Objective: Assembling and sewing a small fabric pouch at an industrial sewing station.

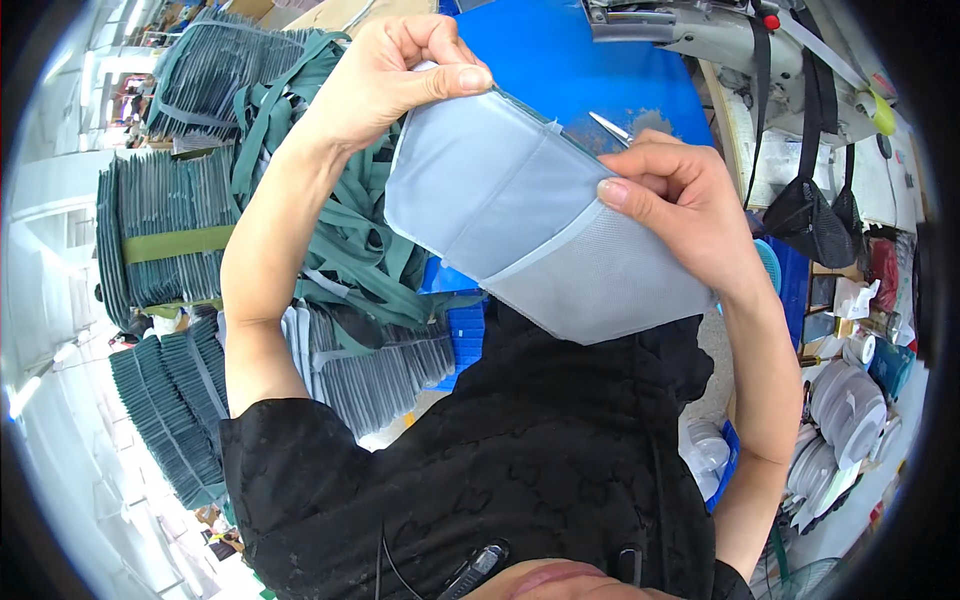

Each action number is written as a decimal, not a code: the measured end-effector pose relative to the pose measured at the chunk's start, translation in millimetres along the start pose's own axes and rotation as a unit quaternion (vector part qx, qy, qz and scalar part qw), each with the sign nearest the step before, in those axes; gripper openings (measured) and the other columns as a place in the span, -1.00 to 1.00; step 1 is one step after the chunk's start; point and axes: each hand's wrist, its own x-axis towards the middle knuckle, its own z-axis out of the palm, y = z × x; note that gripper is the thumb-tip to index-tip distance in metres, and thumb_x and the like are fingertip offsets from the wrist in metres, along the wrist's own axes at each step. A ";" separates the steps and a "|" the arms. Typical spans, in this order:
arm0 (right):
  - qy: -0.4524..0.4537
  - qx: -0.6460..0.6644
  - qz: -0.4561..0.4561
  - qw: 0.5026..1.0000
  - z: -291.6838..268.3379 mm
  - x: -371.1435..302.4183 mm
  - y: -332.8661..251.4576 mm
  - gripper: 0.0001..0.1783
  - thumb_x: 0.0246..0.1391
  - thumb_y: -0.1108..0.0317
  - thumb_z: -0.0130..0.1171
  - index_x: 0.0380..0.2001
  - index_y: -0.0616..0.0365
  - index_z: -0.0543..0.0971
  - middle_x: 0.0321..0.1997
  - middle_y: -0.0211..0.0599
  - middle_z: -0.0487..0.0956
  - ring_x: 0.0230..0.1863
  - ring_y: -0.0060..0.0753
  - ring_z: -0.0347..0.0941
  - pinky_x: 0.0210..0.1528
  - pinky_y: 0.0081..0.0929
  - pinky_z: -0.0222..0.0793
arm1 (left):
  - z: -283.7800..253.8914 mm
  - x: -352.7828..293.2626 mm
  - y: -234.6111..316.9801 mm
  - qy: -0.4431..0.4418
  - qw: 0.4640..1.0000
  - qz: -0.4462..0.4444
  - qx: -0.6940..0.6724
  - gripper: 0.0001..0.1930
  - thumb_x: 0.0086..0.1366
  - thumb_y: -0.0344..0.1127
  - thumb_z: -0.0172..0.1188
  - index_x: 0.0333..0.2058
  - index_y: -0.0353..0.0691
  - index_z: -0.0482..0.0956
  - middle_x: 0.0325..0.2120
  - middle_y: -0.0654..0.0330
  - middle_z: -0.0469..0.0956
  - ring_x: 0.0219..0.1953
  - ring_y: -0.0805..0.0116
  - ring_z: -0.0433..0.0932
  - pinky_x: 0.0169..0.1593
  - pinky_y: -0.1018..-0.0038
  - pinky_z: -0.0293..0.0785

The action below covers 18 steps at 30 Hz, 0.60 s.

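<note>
A flat grey fabric piece [490, 190] with a mesh section at its right end is stretched between both of my hands. At its upper left corner, the thumb and fingers of my left hand [405, 80] pinch the edge. My right hand [680, 195] grips the upper edge near the mesh part, thumb on the front, other fingers folded behind. A slim pointed silver tool [610, 127] juts out from behind the right fingers; its rest is hidden by the hand, so its kind is unclear. Dark green shows along the piece's upper edge.
Bundled stacks of green and grey fabric pieces [180, 220] stand at the left, with loose green straps [360, 235] draped beside them. A blue work surface [540, 50] lies ahead. A sewing machine [715, 40] is at the upper right, near a hanging black mesh pouch [815, 225] and white spools [845, 410].
</note>
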 end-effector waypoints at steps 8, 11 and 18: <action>0.040 0.138 0.039 0.989 7.0 22.8 5.3 -0.82 0.22 0.39 0.39 -0.20 0.30 0.72 -0.40 -0.47 0.69 -0.44 -0.82 0.47 -0.37 -0.75 0.37 | -19.3 49.4 -5.4 -0.015 0.998 0.012 0.056 -0.71 0.25 -0.26 0.47 -0.51 -0.13 0.51 -0.43 0.29 0.62 -0.22 0.49 0.61 -0.02 0.50 0.49; 0.058 0.147 0.062 0.986 2.0 38.4 1.5 -0.79 0.22 0.36 0.39 -0.19 0.30 0.72 -0.35 -0.41 0.72 -0.36 -0.77 0.53 -0.31 -0.73 0.43 | -30.0 79.1 -15.9 -0.023 0.996 0.038 0.081 -0.77 0.25 -0.23 0.48 -0.42 -0.17 0.60 -0.41 0.28 0.65 -0.24 0.51 0.59 -0.08 0.54 0.48; 0.144 0.132 0.090 0.977 -3.9 77.3 10.4 -0.69 0.17 0.27 0.45 -0.17 0.31 0.73 -0.40 -0.49 0.63 -0.38 -0.74 0.43 -0.32 -0.68 0.36 | -53.4 134.6 -38.5 -0.016 0.996 0.023 0.079 -0.82 0.29 -0.33 0.44 -0.25 -0.32 0.71 -0.31 0.28 0.71 -0.20 0.56 0.60 -0.11 0.56 0.50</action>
